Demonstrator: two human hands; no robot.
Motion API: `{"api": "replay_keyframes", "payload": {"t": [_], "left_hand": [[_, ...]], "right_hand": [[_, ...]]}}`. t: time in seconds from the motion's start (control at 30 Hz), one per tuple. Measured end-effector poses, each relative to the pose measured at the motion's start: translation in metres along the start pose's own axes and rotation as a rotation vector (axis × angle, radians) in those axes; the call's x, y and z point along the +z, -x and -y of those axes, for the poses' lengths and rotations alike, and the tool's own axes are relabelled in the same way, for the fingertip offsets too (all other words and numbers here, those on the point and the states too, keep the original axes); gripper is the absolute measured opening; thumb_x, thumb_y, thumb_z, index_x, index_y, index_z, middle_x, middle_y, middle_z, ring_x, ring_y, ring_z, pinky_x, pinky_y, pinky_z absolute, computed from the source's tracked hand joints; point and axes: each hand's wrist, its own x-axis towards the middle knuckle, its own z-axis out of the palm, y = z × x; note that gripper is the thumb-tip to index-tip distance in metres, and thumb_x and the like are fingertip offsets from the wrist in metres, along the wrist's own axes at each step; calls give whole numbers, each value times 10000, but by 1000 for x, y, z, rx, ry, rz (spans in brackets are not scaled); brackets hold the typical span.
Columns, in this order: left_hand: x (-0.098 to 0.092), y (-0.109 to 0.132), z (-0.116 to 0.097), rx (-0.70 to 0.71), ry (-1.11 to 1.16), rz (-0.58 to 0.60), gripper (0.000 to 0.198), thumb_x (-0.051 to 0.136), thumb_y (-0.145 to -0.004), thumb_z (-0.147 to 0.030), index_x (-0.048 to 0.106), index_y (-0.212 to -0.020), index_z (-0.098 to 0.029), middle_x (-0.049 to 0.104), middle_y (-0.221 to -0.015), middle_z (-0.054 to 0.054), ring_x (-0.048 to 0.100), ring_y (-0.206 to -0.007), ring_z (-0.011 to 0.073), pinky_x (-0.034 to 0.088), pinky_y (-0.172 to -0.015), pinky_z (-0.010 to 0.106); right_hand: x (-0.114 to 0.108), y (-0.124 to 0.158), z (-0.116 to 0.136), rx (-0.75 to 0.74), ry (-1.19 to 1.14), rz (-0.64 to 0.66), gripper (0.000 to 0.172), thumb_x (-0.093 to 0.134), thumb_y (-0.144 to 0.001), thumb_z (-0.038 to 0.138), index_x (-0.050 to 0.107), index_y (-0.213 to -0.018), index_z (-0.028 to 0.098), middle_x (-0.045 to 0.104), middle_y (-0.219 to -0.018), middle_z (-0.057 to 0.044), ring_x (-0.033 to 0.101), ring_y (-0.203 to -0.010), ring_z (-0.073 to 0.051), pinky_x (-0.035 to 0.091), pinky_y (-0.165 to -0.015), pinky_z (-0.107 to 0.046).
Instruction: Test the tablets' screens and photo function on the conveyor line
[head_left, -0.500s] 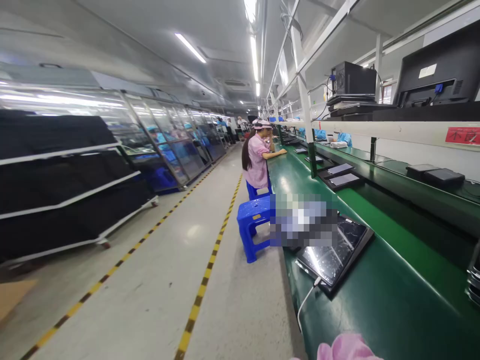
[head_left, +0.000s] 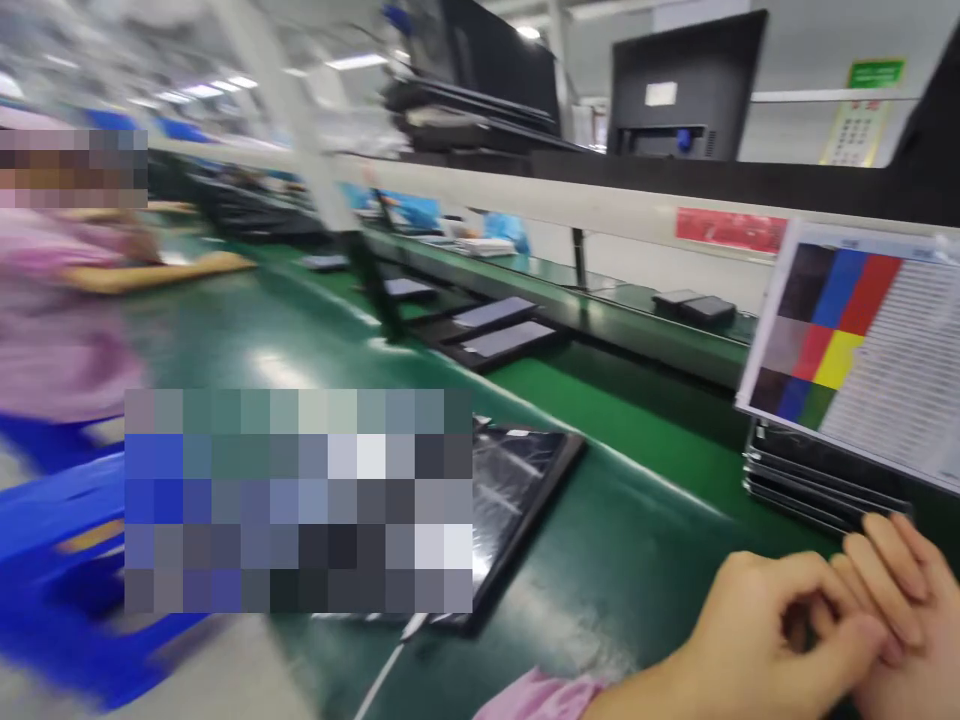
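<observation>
My left hand [head_left: 780, 620], coming out of a pink sleeve [head_left: 536, 695], is curled with thumb and index finger pinched together against my right hand. My right hand [head_left: 904, 600] meets it at the lower right, its fingers bent and pressed together. Anything small held where the two hands touch is hidden. Just behind them lies a stack of thin dark devices [head_left: 810, 475], under a printed sheet [head_left: 892, 360] with colour blocks and rows of text. Left of my hands, a film-covered tablet [head_left: 517, 480] rests on the bench, with a white cable [head_left: 382, 680] at its near edge.
The green bench [head_left: 637, 570] runs away to the left. A blurred blue stool [head_left: 60, 520] and a seated person in pink [head_left: 67, 310] are on the left. More tablets [head_left: 510, 340] lie along the sunken lane. A monitor [head_left: 686, 90] stands on the upper shelf.
My view has swung right and closer to the bench. Both my hands have come into sight, touching each other; before, only a pink sleeve showed. The printed sheet now shows too.
</observation>
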Motion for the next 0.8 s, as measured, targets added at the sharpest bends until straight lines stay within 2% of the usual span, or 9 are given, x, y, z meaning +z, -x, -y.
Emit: {"api": "replay_keyframes", "payload": {"t": [0.03, 0.1, 0.27, 0.6, 0.8], "left_hand": [[-1, -3, -1, -11, 6, -16, 187, 688, -860, -296, 627, -747, -160, 618, -635, -10, 452, -507, 64, 342, -502, 192], [-3, -5, -4, -20, -12, -19, 175, 665, -866, -310, 650, -775, -161, 635, -639, -2, 462, -513, 74, 342, -501, 195], [-4, -1, -8, 14, -74, -2, 200, 650, -889, -320, 721, -803, -153, 595, -597, -17, 448, -507, 73, 344, -504, 191], [-3, -2, -2, 138, -145, -2, 188, 631, -904, -241, 801, -862, -171, 686, -619, 5, 440, -470, 64, 337, -479, 184], [-4, -2, -1, 207, -150, -38, 162, 652, -892, -207, 810, -868, -180, 606, -519, -33, 420, -446, 60, 336, -467, 172]], "right_hand": [[4, 0, -1, -37, -13, -36, 510, 537, -1007, 405, 329, -562, 268, 176, -429, 92, 85, -379, -135, 361, -399, -270], [13, -3, -5, -51, -112, -64, 522, 538, -993, 350, 258, -566, 243, 109, -436, 107, 39, -382, -116, 315, -382, -232], [24, -5, -7, -13, -323, -11, 536, 553, -974, 313, 211, -568, 230, 106, -419, 111, 82, -382, -97, 314, -397, -190], [29, -7, -7, -21, -338, 70, 604, 589, -949, 300, 176, -515, 223, 88, -381, 101, 106, -391, -88, 307, -398, -169], [31, -6, -6, -35, -339, 90, 604, 578, -958, 300, 178, -511, 225, 89, -378, 101, 118, -383, -85, 300, -398, -174]]}}
